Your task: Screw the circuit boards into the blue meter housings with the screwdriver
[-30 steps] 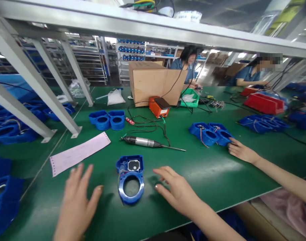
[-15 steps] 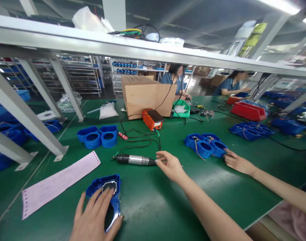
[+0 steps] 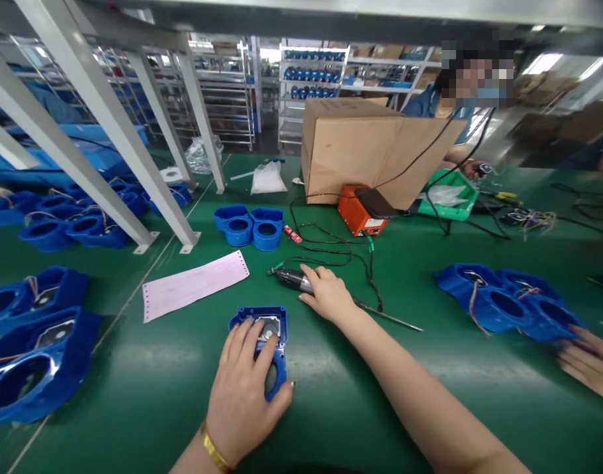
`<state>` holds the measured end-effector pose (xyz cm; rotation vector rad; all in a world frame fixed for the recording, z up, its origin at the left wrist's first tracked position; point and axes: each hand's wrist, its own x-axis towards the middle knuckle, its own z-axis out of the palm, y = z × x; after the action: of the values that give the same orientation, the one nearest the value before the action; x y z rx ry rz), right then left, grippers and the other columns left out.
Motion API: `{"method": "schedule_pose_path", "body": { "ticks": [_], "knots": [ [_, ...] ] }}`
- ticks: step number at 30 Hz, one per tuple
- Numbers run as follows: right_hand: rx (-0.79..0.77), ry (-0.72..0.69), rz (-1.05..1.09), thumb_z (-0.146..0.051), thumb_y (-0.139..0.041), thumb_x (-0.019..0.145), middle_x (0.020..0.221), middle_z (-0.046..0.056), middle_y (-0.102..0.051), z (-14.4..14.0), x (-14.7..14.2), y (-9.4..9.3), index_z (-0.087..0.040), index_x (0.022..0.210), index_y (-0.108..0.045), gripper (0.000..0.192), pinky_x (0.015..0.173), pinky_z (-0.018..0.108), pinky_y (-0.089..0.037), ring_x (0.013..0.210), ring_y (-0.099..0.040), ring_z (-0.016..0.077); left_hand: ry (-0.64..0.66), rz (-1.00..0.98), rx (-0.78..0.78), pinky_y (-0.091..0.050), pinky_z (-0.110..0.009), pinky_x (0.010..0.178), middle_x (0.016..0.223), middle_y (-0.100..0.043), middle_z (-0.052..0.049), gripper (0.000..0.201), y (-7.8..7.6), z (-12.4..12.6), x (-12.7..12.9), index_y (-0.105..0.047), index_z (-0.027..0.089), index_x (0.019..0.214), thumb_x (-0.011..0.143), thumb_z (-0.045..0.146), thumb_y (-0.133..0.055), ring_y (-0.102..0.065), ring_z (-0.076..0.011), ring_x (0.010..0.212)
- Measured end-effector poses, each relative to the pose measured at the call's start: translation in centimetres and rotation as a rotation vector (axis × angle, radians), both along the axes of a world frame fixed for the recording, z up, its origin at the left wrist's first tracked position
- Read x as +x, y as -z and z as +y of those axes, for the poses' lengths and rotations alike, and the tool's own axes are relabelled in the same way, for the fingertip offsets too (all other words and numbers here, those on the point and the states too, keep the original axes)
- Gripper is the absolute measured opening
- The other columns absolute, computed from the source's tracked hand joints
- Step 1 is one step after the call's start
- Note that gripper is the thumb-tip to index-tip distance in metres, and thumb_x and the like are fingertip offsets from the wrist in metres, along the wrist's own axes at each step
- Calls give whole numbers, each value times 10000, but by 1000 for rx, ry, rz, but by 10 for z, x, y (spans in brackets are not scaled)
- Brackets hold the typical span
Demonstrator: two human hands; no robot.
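My left hand point(image 3: 247, 385) lies over a blue plastic housing point(image 3: 282, 349) on the green bench, its fingers on the upper part and its thumb at the lower right edge. A pale plate with a dark grey centre shows in the housing's upper recess; below is a round opening, partly covered by my hand. My right hand point(image 3: 328, 296) is closed over the middle of an electric screwdriver point(image 3: 291, 278), which lies on the bench. Its black rear end points left and its long thin bit sticks out to the right. A pink perforated paper strip point(image 3: 195, 283) lies to the left.
Another person's hand point(image 3: 592, 362) touches wired blue housings point(image 3: 503, 313) at right. Behind stand an orange power unit point(image 3: 361, 210), a cardboard box point(image 3: 351, 151) and a green bin point(image 3: 447, 197). Shelf posts point(image 3: 108, 131) rise at left near more blue housings point(image 3: 25, 368).
The view has turned left and down. My right hand has moved from the screwdriver's front end onto its body. My left hand stays on the housing.
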<state>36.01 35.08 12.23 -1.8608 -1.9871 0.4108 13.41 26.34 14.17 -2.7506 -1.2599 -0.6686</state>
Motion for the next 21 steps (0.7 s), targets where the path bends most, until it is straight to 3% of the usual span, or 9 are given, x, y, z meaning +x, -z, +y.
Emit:
{"method": "schedule_pose_path", "body": {
  "ticks": [3,6,8,10,12,14,21],
  "knots": [
    [58,-49,64,-246,-613,837,1269,192,-481,-6,-6,-7,-133,1335,-450,536,986,550,-396,1182,-449,341,5,4,-31,-400,-618,978,1374,-371,-185,470,-2,-2,-2,-500,126,1236,804,304,-548,-288,-402,1300],
    [89,-203,191,-298,-535,899,1262,140,-521,-24,-16,-15,-125,1284,-484,425,1027,392,-418,1186,-484,233,-1,-94,-101,-435,-540,981,1346,-403,-154,385,-9,2,-7,-458,143,1266,894,238,-430,-332,-322,1285],
    [68,-330,265,-406,-651,826,1267,113,-537,-38,-24,-16,-134,1299,-471,575,1017,330,-439,1175,-513,205,-68,-158,-100,-432,-492,989,1308,-444,-131,336,-12,9,-13,-470,152,1245,929,183,-360,-377,-278,1249],
    [24,-410,315,-474,-770,695,1326,125,-497,-49,-32,-13,-133,1356,-416,824,1047,356,-418,1223,-484,233,-146,-172,-73,-413,-499,998,1260,-483,-128,273,-11,18,-20,-537,148,1148,938,183,-366,-398,-285,1229],
    [-24,-418,344,-477,-802,651,1374,153,-444,-56,-37,-8,-124,1399,-359,938,1081,410,-379,1273,-432,268,-173,-169,-94,-421,-500,979,1204,-519,-124,213,-8,25,-26,-595,157,994,939,215,-398,-443,-295,1188],
    [-63,-396,356,-445,-791,671,1390,165,-419,-58,-39,-5,-127,1411,-341,923,1090,439,-361,1296,-402,280,-178,-205,-142,-455,-460,934,1154,-546,-107,214,-4,30,-28,-600,175,871,942,242,-410,-511,-270,1105],
    [-83,-362,377,-380,-816,642,1377,165,-431,-57,-42,-6,-121,1390,-368,910,1088,430,-364,1277,-416,273,-240,-272,-104,-453,-352,869,1159,-560,-77,214,1,27,-23,-574,183,887,964,241,-384,-556,-211,1029]
  ]
}}
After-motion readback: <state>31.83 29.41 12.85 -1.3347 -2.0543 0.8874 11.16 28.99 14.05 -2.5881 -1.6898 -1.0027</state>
